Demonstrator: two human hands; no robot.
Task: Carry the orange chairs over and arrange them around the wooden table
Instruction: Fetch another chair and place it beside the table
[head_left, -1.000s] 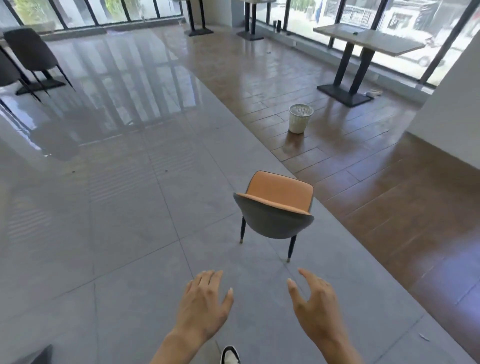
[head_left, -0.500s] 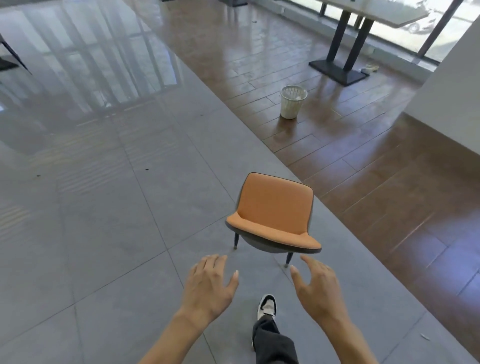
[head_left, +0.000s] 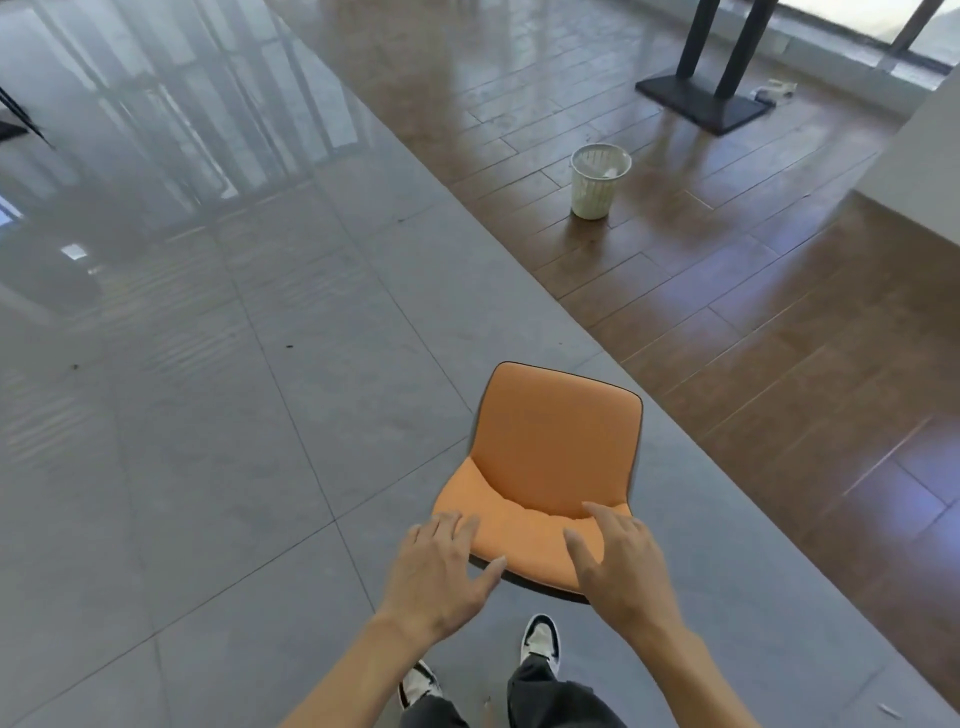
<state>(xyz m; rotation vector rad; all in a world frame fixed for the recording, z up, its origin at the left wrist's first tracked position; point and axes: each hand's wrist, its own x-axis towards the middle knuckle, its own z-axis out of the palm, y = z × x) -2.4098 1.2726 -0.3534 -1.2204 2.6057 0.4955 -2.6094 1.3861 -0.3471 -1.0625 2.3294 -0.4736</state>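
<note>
An orange chair (head_left: 550, 457) with a dark grey shell stands on the grey tiles right in front of me, its seat facing me and its back away. My left hand (head_left: 441, 566) hovers at the seat's front left corner, fingers spread, thumb at the edge. My right hand (head_left: 618, 561) is over the seat's front right part, fingers apart. Neither hand grips the chair. Of the wooden table only the black legs and base (head_left: 701, 101) show at the top right.
A white waste basket (head_left: 597, 182) stands on the brown wood floor between the chair and the table base. A white wall corner (head_left: 914, 171) juts in at the right. Dark chair legs (head_left: 21, 119) show at the far left edge. My two shoes are below the chair.
I have walked up to the chair, and the view has tilted down. Both hands have moved forward from open air to just over the seat's front edge.
</note>
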